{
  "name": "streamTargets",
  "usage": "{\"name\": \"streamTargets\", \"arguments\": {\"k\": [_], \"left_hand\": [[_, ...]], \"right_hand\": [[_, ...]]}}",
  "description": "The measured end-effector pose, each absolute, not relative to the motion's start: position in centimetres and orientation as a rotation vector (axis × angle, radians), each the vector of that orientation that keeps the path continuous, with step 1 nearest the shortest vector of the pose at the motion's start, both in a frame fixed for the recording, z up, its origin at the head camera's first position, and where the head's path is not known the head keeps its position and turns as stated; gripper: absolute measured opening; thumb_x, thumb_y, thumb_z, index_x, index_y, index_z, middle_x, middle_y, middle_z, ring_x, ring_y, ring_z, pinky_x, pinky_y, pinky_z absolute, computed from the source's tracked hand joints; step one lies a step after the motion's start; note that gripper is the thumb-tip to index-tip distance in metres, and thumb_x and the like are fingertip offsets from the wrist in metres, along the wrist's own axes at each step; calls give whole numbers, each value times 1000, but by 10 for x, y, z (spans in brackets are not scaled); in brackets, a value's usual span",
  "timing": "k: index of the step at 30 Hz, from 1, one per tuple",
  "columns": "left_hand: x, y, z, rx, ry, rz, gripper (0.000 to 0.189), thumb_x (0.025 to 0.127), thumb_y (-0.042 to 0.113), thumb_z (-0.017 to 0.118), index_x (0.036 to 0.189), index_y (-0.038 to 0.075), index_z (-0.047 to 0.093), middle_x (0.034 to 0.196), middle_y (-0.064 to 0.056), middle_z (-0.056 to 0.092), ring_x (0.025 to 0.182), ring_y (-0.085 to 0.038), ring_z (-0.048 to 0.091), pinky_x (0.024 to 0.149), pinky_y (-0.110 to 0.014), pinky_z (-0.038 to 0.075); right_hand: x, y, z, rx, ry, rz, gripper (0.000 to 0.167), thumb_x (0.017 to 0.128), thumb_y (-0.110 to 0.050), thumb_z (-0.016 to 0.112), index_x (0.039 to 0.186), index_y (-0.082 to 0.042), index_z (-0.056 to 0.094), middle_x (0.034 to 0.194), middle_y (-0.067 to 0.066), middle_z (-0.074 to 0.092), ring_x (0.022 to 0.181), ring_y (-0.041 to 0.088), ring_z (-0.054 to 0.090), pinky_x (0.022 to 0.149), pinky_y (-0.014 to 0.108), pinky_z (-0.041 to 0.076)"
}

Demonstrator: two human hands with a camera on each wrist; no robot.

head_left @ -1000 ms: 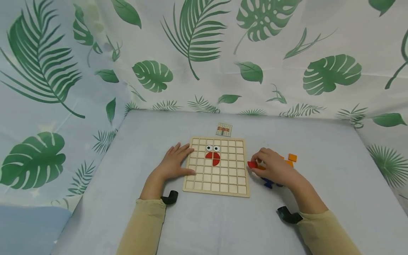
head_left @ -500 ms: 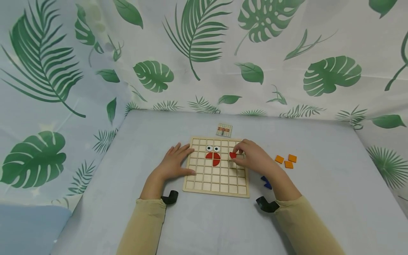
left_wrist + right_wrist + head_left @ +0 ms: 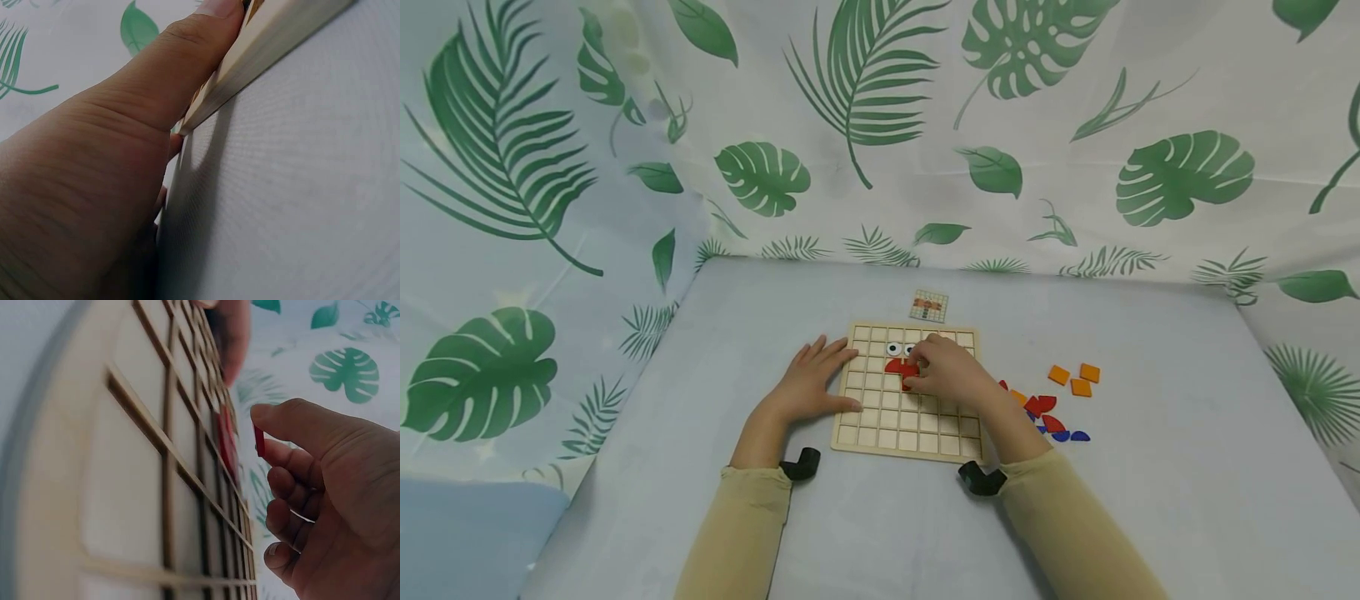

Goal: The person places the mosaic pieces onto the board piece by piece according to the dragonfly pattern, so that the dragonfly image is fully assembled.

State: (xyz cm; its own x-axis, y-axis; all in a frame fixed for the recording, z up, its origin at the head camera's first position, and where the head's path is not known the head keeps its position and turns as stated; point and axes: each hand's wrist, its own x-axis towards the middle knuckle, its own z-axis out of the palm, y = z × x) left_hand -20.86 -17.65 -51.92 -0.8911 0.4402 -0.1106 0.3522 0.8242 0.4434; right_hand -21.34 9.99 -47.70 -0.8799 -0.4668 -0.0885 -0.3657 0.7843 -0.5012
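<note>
A wooden grid board (image 3: 867,417) lies on the table. My left hand (image 3: 805,385) rests at its left edge with fingers spread, the thumb (image 3: 187,56) lying on the rim in the left wrist view. Between thumb and index finger, my right hand (image 3: 953,375) pinches a small red tile (image 3: 260,442), held just off the grid in the right wrist view. Red tiles (image 3: 894,366) sit in cells below two round eye tiles (image 3: 892,348). The right fingers partly cover the right eye and the red tiles in the head view.
Right of the board lie orange square tiles (image 3: 1081,387), several red tiles (image 3: 1047,402) and blue tiles (image 3: 1079,436), some hidden by the right forearm. A small picture card (image 3: 929,306) lies behind the board. Leaf-printed cloth (image 3: 880,125) hangs around the table.
My right hand has carried the red tile left from the loose pieces to above the red tiles on the board. The left hand has stayed at the board's edge.
</note>
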Motion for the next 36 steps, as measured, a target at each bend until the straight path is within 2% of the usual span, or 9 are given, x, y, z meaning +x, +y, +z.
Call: {"name": "streamTargets", "arguments": {"k": [4,10,23,36], "left_hand": [[-209,-177,-519,628,2798,627,97,75,71,69,155,27,34,165,1,22,156,-29,4,127,-52,3],[-208,-177,-517,639,2794,642,96,76,70,70,154,27,35,165,1,22,156,-29,4,127,-52,4],[-208,-176,-517,623,2785,636,97,75,70,70,155,28,34,166,3,21,156,-28,3,127,-50,2],[-208,-177,-518,611,2793,627,96,76,70,70,154,28,34,166,4,21,156,-27,3,127,-50,2]], "right_hand": [[-213,90,-484,-639,2781,-698,25,87,-36,75,95,-15,65,92,0,56,81,16,51,70,29,44],[-211,80,-490,-616,2798,-653,26,87,-38,74,96,-16,64,95,-1,56,82,16,51,69,29,45],[-209,78,-496,-640,2833,-647,33,86,-37,76,107,-15,64,99,-1,59,83,15,53,73,30,49],[-208,76,-497,-666,2844,-638,27,89,-32,71,109,-15,65,98,-1,59,83,15,53,73,30,48]]}}
